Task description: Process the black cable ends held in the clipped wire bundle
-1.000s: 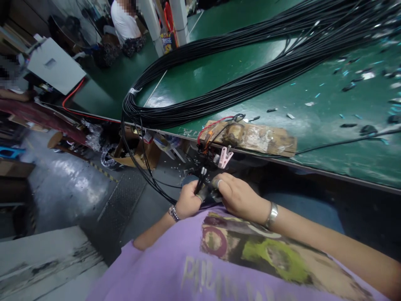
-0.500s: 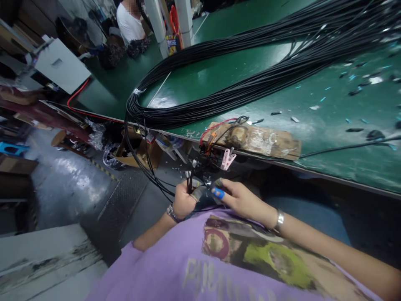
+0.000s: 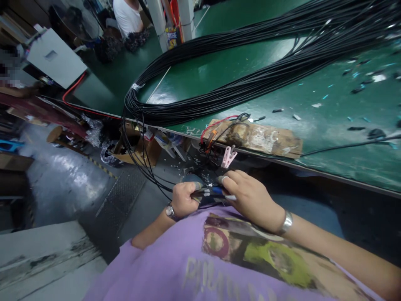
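My left hand (image 3: 183,200) is closed in a fist around the ends of a few thin black cables (image 3: 205,193), which lie almost level between my hands. My right hand (image 3: 249,196) pinches the same cable ends from the right, with blue tape on a fingertip. Both hands are just in front of my purple shirt, below the edge of the green table (image 3: 282,100). The cables run down from a big bundle of black cables (image 3: 219,96) lying across the table.
A brown cardboard pad (image 3: 263,138) with red and black wires and a pink clothes peg (image 3: 229,156) sits at the table edge. Cable scraps litter the table at right. Cardboard boxes (image 3: 138,150) stand under the table. Another person in white sits far back.
The cable ends stood upright in my left fist before; now they are tipped level and my right hand has closed onto them. Both hands dropped slightly.
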A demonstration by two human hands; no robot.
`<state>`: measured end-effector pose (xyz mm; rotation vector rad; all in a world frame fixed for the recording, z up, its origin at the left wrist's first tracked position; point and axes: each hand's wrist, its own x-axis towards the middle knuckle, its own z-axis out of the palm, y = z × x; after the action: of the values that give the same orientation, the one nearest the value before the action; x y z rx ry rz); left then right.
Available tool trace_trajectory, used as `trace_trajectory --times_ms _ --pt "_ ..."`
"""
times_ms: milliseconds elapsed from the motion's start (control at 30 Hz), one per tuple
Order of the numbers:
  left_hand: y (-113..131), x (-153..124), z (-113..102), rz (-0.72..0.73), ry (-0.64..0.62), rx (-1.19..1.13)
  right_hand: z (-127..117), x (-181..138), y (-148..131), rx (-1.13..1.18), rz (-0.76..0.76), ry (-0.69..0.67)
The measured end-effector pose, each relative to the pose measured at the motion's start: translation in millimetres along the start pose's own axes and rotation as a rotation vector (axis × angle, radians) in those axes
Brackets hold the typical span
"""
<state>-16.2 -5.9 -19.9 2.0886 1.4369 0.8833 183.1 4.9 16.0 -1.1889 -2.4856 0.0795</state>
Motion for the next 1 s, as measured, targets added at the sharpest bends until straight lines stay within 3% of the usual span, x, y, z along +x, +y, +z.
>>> trace_trajectory --times_ms 133,367,600,1000 --pt "-2.1 -4.9 3.8 0.208 0.036 0.176 0.7 1.3 -0.7 -0.03 -0.01 0.017" --pt "4.4 -5.1 4.2 0.381 0.088 0.229 -0.1 -3.4 -1.3 -0.038 -0.003 -0.025" --pt "4.2 -5.2 5.0 0.464 0.12 0.338 -1.1 -4.8 -1.2 -0.046 -0.025 -0.021" --pt "11.7 -0.2 4.5 0.48 0.201 0.338 0.8 -3.9 1.5 0.026 -0.044 0.025"
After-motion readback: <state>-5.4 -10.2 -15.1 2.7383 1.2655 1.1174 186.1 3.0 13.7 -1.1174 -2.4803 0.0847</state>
